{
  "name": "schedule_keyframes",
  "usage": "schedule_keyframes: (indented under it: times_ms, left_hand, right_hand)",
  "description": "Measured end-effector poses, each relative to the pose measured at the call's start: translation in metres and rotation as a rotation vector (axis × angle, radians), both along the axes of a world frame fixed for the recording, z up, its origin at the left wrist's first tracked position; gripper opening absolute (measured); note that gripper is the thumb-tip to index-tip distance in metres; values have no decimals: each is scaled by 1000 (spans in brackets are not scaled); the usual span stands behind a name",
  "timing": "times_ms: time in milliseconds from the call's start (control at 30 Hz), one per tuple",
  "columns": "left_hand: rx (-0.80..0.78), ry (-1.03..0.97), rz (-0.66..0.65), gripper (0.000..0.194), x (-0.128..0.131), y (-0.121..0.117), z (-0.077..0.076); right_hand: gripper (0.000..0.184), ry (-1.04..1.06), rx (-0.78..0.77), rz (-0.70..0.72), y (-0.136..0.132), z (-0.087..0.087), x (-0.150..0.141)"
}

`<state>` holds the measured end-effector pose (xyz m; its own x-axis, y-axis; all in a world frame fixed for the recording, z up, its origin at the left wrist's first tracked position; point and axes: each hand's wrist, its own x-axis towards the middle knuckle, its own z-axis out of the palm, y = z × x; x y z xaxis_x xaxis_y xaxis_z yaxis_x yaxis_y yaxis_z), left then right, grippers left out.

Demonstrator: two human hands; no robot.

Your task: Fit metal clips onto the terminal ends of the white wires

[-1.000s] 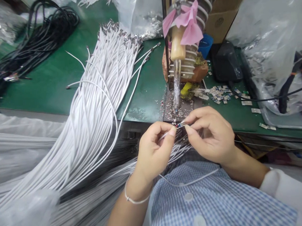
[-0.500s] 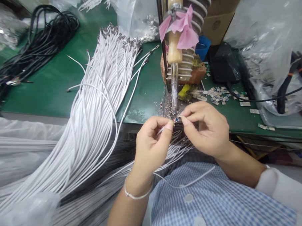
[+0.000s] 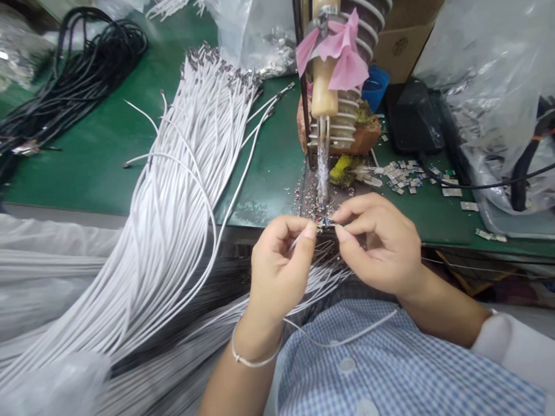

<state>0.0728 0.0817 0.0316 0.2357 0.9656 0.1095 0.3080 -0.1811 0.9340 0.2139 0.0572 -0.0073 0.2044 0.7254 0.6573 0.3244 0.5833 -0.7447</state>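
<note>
While my left hand point(image 3: 278, 269) pinches one white cable point(image 3: 294, 242) and my right hand point(image 3: 384, 243) grips a small connector point(image 3: 325, 222), join unclear, loose connectors point(image 3: 401, 175) lie on the worktop point(image 3: 272, 153).

Around the soldering iron point(image 3: 321, 138) I count one blue cup point(image 3: 375, 88) behind, one pair of pliers point(image 3: 538, 144) to the right and one black cable bundle point(image 3: 82, 66) to the left. Below its tip I get one left hand point(image 3: 282, 266), one right hand point(image 3: 383, 246) and one small connector point(image 3: 325, 222); the white cables point(image 3: 167, 200) to its left are too many to count.
</note>
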Motion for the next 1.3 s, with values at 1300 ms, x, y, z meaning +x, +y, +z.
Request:
schedule_keyframes:
  times_ms: [1300]
  left_hand:
    - [-113, -7, -46, 6, -20, -15, -16]
  right_hand:
    - [11, -249, -353, -257, -44, -12, 74]
